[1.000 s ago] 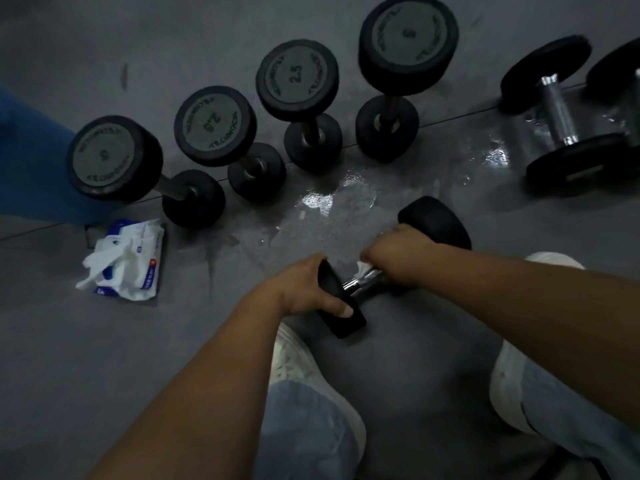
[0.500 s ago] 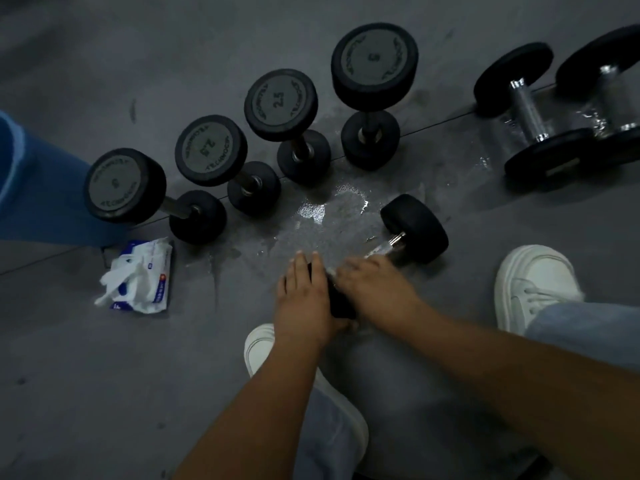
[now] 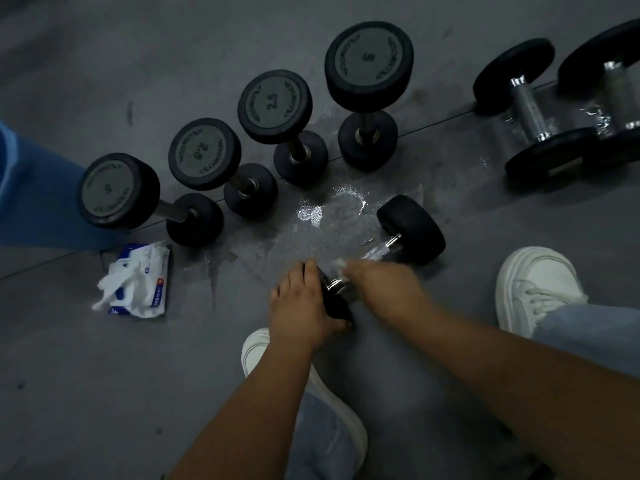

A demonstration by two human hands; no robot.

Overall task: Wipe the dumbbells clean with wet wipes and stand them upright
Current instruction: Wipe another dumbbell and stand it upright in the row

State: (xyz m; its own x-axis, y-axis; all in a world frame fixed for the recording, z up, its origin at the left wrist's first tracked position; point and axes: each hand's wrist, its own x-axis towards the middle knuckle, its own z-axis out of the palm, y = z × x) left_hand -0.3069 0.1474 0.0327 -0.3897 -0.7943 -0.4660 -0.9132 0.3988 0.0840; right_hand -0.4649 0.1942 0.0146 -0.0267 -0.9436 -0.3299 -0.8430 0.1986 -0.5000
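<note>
Since the frame 0.5 s ago the right hand point(image 3: 381, 285) has slid a little up the chrome handle, baring a short stretch beside the near head. The dumbbell point(image 3: 412, 226) lies where it lay, on its side on the grey floor point(image 3: 104, 393), just beside a wet patch point(image 3: 329, 209). That hand is blurred, its fingers curled over the handle with a white wet wipe point(image 3: 341, 263) showing at the fingertips. The left hand point(image 3: 304, 306) grips the near head, fingers over the top and thumb round the lower edge. The person's white shoes point(image 3: 540, 289) stand near either side. Beyond the wet patch are 4 upright dumbbells point(image 3: 273, 105) in a row, marked 5, 2.5, 2.5 and 5. Left of the hands lies an opened pack of wipes point(image 3: 138, 282), a sheet sticking out. At far right 2 larger dumbbells point(image 3: 530, 109) lie on their sides, side by side.
</note>
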